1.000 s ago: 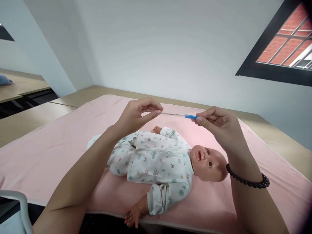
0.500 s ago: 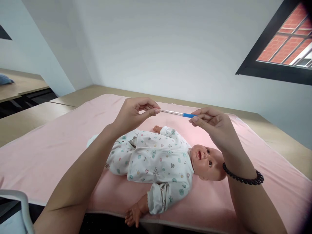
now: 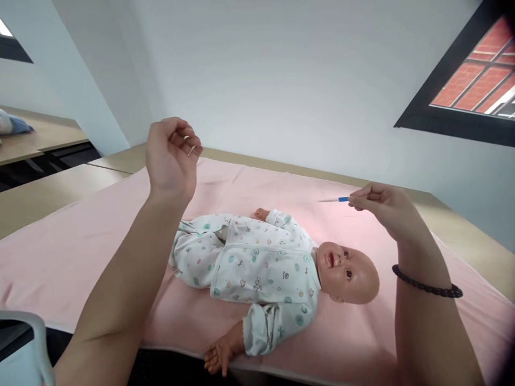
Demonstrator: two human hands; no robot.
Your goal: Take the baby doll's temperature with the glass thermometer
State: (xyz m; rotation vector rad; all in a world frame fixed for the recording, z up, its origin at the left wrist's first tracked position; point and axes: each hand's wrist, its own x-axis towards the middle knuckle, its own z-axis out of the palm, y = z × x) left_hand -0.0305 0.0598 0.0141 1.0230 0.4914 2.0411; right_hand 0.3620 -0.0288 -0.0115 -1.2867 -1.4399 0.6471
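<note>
Spreading across the lower frame, a pink cloth bears a doll in a patterned outfit at centre, head toward the right. Left hand, left of centre, half open, fingers loosely curled, nothing seen in it; right hand, right of centre, thumb and fingers pinching the blue end of a slim stick that points left.

Support: light wood table, back edge along the wall. A pink cloth covers most of it; bare wood shows behind and at left. On the cloth, near the front edge: one doll, supine, head toward the right, near hand at the cloth's border. Cloth slightly wrinkled at far left.
</note>
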